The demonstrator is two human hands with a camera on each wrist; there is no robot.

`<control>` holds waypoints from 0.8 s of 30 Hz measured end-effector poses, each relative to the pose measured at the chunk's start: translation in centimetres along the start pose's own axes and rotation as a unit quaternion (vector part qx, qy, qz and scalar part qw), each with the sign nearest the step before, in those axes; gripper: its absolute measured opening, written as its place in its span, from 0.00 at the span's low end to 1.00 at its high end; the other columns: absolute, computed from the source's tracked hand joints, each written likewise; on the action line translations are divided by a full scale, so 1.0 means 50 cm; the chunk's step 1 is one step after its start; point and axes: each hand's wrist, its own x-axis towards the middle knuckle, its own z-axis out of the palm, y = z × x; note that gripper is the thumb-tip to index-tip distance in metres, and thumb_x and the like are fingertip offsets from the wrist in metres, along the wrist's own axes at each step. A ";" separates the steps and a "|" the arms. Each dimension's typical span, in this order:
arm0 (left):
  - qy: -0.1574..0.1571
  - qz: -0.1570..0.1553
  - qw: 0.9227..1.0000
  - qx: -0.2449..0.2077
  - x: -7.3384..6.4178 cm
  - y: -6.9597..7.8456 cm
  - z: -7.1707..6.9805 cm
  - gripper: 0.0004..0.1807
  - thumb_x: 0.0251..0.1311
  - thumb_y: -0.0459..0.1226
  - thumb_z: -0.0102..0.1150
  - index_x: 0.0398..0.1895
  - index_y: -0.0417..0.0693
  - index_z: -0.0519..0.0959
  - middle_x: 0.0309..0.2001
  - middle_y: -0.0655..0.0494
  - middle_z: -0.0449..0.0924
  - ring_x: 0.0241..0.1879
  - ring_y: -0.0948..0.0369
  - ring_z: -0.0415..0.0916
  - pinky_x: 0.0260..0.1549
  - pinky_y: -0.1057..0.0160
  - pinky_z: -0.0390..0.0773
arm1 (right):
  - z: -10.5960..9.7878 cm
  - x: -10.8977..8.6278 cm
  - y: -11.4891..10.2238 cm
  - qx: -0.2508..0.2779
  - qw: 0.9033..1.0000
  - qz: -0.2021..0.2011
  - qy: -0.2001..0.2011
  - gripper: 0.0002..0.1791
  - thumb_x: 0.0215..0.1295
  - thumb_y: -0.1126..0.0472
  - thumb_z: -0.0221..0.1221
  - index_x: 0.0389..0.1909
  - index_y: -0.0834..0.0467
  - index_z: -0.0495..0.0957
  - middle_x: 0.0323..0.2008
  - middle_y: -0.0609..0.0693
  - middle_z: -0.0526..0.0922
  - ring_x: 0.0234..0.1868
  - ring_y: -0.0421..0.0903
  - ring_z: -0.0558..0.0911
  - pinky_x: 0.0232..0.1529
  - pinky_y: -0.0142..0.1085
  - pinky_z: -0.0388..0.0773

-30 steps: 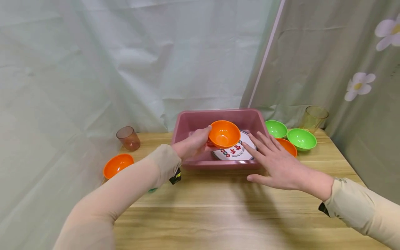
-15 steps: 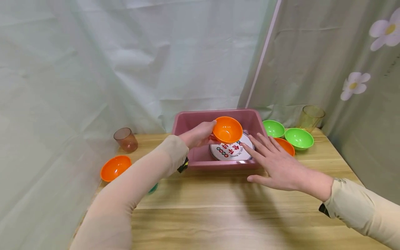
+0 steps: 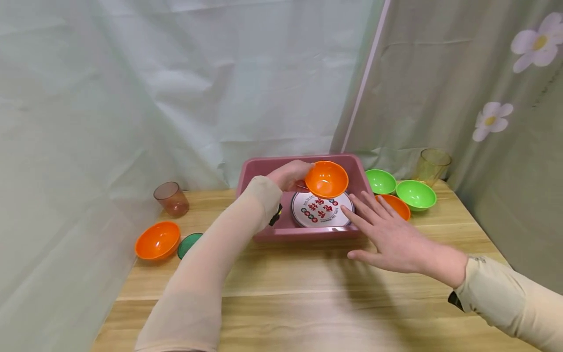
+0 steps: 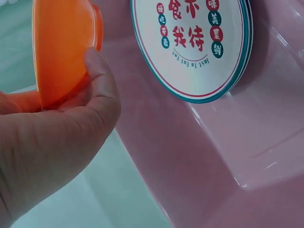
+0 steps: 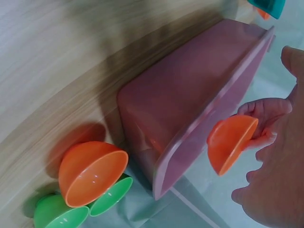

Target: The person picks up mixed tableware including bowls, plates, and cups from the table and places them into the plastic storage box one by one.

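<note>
My left hand (image 3: 291, 175) pinches the left rim of an orange bowl (image 3: 327, 180), holding it above the pink basin (image 3: 303, 236). In the left wrist view the thumb lies on one side of the bowl (image 4: 64, 52) and fingers on the other. A white plate (image 3: 318, 210) with red lettering and a dark rim lies inside the basin, below the bowl; its edge looks layered, like a stack. My right hand (image 3: 391, 234) hovers with fingers spread near the basin's front right corner, holding nothing. Beside that corner sits another orange bowl (image 3: 396, 206), partly hidden by the fingers.
Two green bowls, one nearer (image 3: 416, 195) and one farther (image 3: 380, 182), stand right of the basin, with a yellowish clear cup (image 3: 433, 166) behind. On the left are a brownish cup (image 3: 172, 199), an orange bowl (image 3: 158, 240) and a green item (image 3: 189, 244) partly behind my sleeve.
My left hand has carried the orange bowl rightward and slightly farther back over the basin. More of the plate and the green item show. The right hand has hardly moved.
</note>
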 end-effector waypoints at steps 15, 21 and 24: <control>-0.048 -0.046 0.998 0.021 0.110 -0.054 -0.023 0.19 0.78 0.39 0.51 0.62 0.33 0.73 0.53 0.39 0.76 0.39 0.50 0.83 0.52 0.52 0.82 | 0.019 -0.012 0.000 0.011 1.000 0.015 -0.012 0.53 0.65 0.24 0.53 0.83 0.46 0.50 0.83 0.53 0.43 0.82 0.54 0.34 0.77 0.58 0.41; -0.052 -0.057 0.996 0.033 0.121 -0.064 -0.015 0.19 0.78 0.37 0.51 0.63 0.33 0.75 0.54 0.39 0.77 0.40 0.50 0.81 0.52 0.53 0.83 | 0.027 -0.016 0.001 0.012 1.000 0.010 -0.007 0.52 0.65 0.22 0.49 0.83 0.46 0.51 0.83 0.52 0.42 0.82 0.54 0.34 0.77 0.57 0.40; -0.053 -0.061 0.996 0.037 0.127 -0.071 -0.011 0.18 0.77 0.35 0.51 0.63 0.33 0.76 0.54 0.39 0.77 0.40 0.50 0.81 0.51 0.53 0.83 | 0.032 -0.018 0.001 0.013 1.000 0.008 -0.006 0.52 0.65 0.21 0.46 0.83 0.47 0.51 0.82 0.53 0.44 0.82 0.54 0.34 0.77 0.57 0.41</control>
